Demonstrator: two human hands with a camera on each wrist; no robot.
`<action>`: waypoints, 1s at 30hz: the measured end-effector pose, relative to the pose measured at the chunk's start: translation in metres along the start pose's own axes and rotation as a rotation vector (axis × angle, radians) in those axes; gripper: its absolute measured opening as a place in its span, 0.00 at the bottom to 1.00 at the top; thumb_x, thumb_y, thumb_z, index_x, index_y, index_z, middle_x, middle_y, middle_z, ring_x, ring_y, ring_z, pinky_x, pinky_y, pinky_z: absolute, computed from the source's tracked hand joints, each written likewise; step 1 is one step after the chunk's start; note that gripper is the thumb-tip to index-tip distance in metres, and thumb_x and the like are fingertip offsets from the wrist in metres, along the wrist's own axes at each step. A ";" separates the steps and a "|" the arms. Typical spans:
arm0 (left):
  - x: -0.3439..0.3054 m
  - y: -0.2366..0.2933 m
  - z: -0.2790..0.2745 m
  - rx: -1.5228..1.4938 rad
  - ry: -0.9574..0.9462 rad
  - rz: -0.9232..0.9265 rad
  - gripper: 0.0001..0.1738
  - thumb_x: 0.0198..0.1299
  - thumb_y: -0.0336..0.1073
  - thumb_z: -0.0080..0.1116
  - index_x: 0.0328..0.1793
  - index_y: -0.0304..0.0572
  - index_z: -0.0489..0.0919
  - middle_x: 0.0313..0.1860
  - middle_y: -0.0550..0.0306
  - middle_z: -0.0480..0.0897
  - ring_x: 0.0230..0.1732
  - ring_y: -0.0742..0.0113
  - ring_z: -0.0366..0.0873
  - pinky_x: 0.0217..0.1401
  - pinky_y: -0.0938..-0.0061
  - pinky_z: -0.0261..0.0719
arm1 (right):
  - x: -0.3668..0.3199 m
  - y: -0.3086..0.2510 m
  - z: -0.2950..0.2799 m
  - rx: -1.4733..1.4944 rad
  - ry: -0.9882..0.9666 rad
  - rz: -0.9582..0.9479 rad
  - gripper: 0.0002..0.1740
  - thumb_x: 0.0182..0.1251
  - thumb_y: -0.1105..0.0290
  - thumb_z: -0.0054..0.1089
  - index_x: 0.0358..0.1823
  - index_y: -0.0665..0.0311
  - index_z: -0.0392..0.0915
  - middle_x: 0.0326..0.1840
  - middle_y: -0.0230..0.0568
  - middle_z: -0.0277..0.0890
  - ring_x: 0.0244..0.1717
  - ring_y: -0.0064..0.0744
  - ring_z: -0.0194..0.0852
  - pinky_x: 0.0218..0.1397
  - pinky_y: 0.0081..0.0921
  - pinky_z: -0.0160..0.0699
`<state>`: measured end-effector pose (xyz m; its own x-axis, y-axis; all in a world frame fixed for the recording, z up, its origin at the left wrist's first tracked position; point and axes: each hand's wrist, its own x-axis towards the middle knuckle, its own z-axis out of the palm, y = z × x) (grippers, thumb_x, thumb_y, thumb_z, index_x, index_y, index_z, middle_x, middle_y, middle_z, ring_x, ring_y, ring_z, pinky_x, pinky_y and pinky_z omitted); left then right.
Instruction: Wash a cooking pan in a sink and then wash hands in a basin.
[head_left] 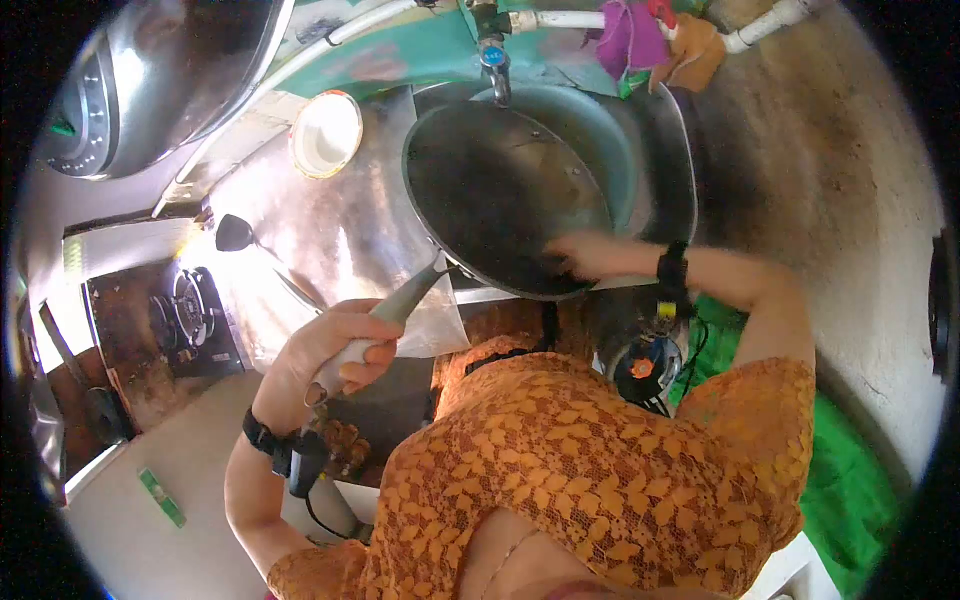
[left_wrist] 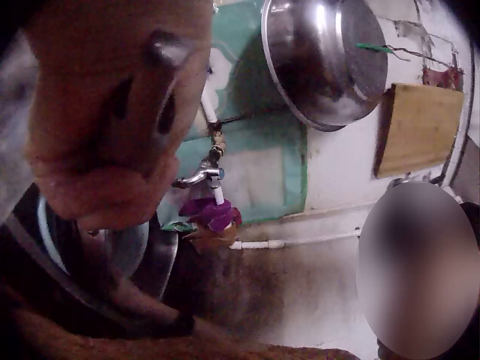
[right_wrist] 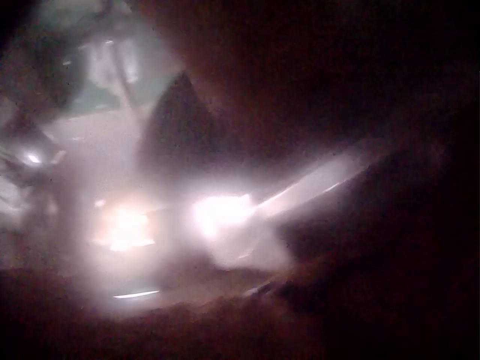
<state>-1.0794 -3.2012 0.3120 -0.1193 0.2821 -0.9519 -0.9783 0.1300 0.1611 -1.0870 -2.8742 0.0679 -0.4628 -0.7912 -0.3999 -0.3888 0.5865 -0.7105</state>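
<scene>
A large dark frying pan [head_left: 500,190] is tilted over the sink, overlapping the pale teal basin [head_left: 622,150] in the head view. My left hand [head_left: 335,345] grips its grey handle [head_left: 408,292], fingers wrapped round it. In the left wrist view the handle's end [left_wrist: 161,56] pokes out of the fist. At the pan's near right side, my right hand [head_left: 600,256] reaches over the rim with its fingertips against the inner surface. Motion blurs those fingers, and I cannot tell whether they hold anything. The right wrist view is dark and smeared.
Above the basin is a tap [head_left: 494,70]. Left of the pan, a white bowl [head_left: 325,135] and a dark-headed utensil [head_left: 235,233] lie on the metal counter [head_left: 370,215]. A big metal bowl [head_left: 165,80] is at upper left. Purple cloth [head_left: 625,35] hangs on the pipe.
</scene>
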 end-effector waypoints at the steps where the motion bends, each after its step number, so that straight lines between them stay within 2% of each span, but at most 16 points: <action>1: 0.001 0.000 -0.001 -0.014 -0.008 0.003 0.06 0.60 0.32 0.55 0.36 0.41 0.69 0.19 0.63 0.70 0.09 0.80 0.61 0.07 0.83 0.56 | 0.008 0.055 0.008 -0.163 0.020 0.030 0.18 0.59 0.75 0.52 0.52 0.64 0.75 0.45 0.56 0.73 0.45 0.54 0.75 0.46 0.42 0.79; 2: 0.003 -0.001 -0.003 -0.030 -0.014 0.012 0.07 0.60 0.33 0.55 0.38 0.40 0.69 0.18 0.62 0.69 0.08 0.80 0.60 0.06 0.84 0.54 | 0.024 0.111 0.010 -0.460 0.349 -0.178 0.19 0.58 0.75 0.52 0.53 0.64 0.72 0.50 0.58 0.70 0.46 0.57 0.75 0.43 0.43 0.80; 6: 0.002 0.003 -0.003 -0.054 -0.052 0.004 0.08 0.60 0.32 0.55 0.40 0.39 0.69 0.18 0.61 0.68 0.09 0.80 0.58 0.05 0.85 0.53 | 0.116 0.089 -0.055 -0.409 0.641 0.173 0.31 0.52 0.80 0.56 0.60 0.61 0.60 0.61 0.61 0.59 0.52 0.60 0.71 0.48 0.45 0.78; 10: 0.004 0.006 -0.004 -0.090 -0.026 -0.031 0.07 0.61 0.32 0.55 0.40 0.39 0.69 0.19 0.62 0.68 0.09 0.80 0.58 0.05 0.86 0.53 | 0.190 0.009 -0.047 0.089 0.683 -0.073 0.33 0.51 0.73 0.59 0.61 0.70 0.59 0.64 0.63 0.59 0.59 0.62 0.64 0.58 0.48 0.71; 11: 0.002 0.005 -0.003 -0.079 -0.035 -0.016 0.07 0.61 0.32 0.55 0.40 0.39 0.69 0.19 0.62 0.68 0.09 0.81 0.58 0.05 0.86 0.53 | 0.193 -0.007 -0.037 0.180 0.670 -0.137 0.41 0.45 0.73 0.62 0.65 0.70 0.57 0.67 0.64 0.56 0.66 0.61 0.58 0.65 0.45 0.65; 12: 0.001 0.006 -0.003 -0.063 -0.046 0.000 0.07 0.61 0.32 0.55 0.40 0.39 0.69 0.19 0.62 0.68 0.10 0.81 0.59 0.05 0.86 0.53 | 0.187 -0.013 -0.026 0.248 0.590 -0.257 0.44 0.45 0.75 0.59 0.68 0.71 0.52 0.70 0.66 0.51 0.72 0.58 0.50 0.73 0.41 0.55; 13: -0.001 0.007 -0.004 -0.046 -0.059 0.022 0.07 0.61 0.31 0.55 0.40 0.39 0.69 0.19 0.62 0.68 0.10 0.81 0.59 0.05 0.87 0.53 | 0.166 -0.024 -0.009 0.170 0.696 -0.431 0.41 0.43 0.82 0.54 0.65 0.68 0.56 0.60 0.59 0.64 0.62 0.55 0.62 0.65 0.40 0.62; 14: 0.000 0.008 -0.006 -0.048 -0.061 0.026 0.07 0.61 0.31 0.55 0.39 0.39 0.69 0.19 0.62 0.68 0.10 0.81 0.59 0.06 0.87 0.53 | 0.122 -0.045 -0.021 0.354 0.337 -0.404 0.41 0.43 0.82 0.53 0.65 0.69 0.56 0.62 0.57 0.63 0.65 0.49 0.60 0.67 0.36 0.59; 15: 0.000 0.007 -0.007 -0.055 -0.061 0.026 0.07 0.61 0.31 0.55 0.39 0.39 0.69 0.19 0.62 0.68 0.10 0.81 0.59 0.06 0.87 0.53 | 0.097 -0.035 -0.005 0.447 0.147 -0.444 0.39 0.43 0.82 0.53 0.64 0.69 0.59 0.61 0.55 0.65 0.63 0.45 0.61 0.67 0.35 0.58; 17: 0.000 0.006 -0.012 -0.060 -0.061 0.007 0.07 0.61 0.31 0.55 0.39 0.38 0.69 0.19 0.62 0.68 0.11 0.81 0.60 0.06 0.87 0.53 | 0.045 -0.044 -0.015 0.335 0.012 -0.431 0.34 0.41 0.83 0.51 0.59 0.67 0.67 0.55 0.49 0.69 0.59 0.40 0.65 0.65 0.33 0.60; 19: 0.003 0.006 -0.014 -0.065 -0.078 0.004 0.07 0.61 0.32 0.55 0.39 0.39 0.69 0.19 0.63 0.68 0.11 0.81 0.60 0.06 0.87 0.54 | 0.053 -0.067 -0.031 0.495 0.066 -0.401 0.31 0.40 0.85 0.49 0.53 0.66 0.69 0.53 0.44 0.69 0.57 0.36 0.66 0.62 0.30 0.62; 23: 0.006 0.004 -0.022 -0.068 -0.078 -0.008 0.07 0.61 0.32 0.56 0.39 0.40 0.69 0.19 0.63 0.68 0.11 0.81 0.60 0.07 0.86 0.55 | 0.154 -0.080 -0.065 0.647 0.839 -0.500 0.25 0.40 0.88 0.45 0.46 0.66 0.68 0.45 0.41 0.69 0.54 0.34 0.67 0.60 0.27 0.64; 25: 0.005 0.004 -0.020 -0.054 -0.056 0.005 0.07 0.61 0.33 0.56 0.38 0.40 0.69 0.19 0.64 0.68 0.11 0.81 0.60 0.07 0.86 0.55 | 0.205 -0.038 -0.066 0.686 1.105 -0.414 0.27 0.37 0.87 0.49 0.45 0.64 0.69 0.42 0.45 0.69 0.52 0.40 0.69 0.60 0.29 0.65; 27: 0.007 0.005 -0.020 0.001 -0.053 0.011 0.07 0.60 0.33 0.54 0.39 0.42 0.68 0.19 0.64 0.69 0.11 0.80 0.61 0.08 0.83 0.56 | 0.220 0.004 -0.072 0.439 1.306 -0.137 0.26 0.41 0.86 0.50 0.48 0.63 0.69 0.45 0.48 0.69 0.52 0.44 0.71 0.57 0.34 0.69; 29: 0.009 0.000 -0.024 0.024 -0.080 0.022 0.07 0.60 0.33 0.53 0.39 0.43 0.67 0.20 0.64 0.69 0.10 0.80 0.61 0.08 0.81 0.57 | 0.201 0.053 -0.065 0.542 1.143 0.272 0.21 0.49 0.81 0.54 0.47 0.64 0.67 0.46 0.48 0.70 0.48 0.49 0.74 0.50 0.38 0.73; 30: 0.012 -0.002 -0.027 0.023 -0.111 0.031 0.07 0.60 0.33 0.53 0.39 0.43 0.67 0.20 0.64 0.69 0.10 0.79 0.61 0.08 0.81 0.57 | 0.183 0.077 -0.059 0.276 1.048 0.391 0.23 0.50 0.79 0.56 0.50 0.63 0.65 0.46 0.51 0.71 0.47 0.53 0.74 0.49 0.42 0.73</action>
<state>-1.0838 -3.2235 0.2937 -0.1286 0.3898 -0.9119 -0.9703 0.1406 0.1970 -1.2486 -2.9638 -0.0255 -0.9984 0.0448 -0.0355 0.0553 0.6001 -0.7980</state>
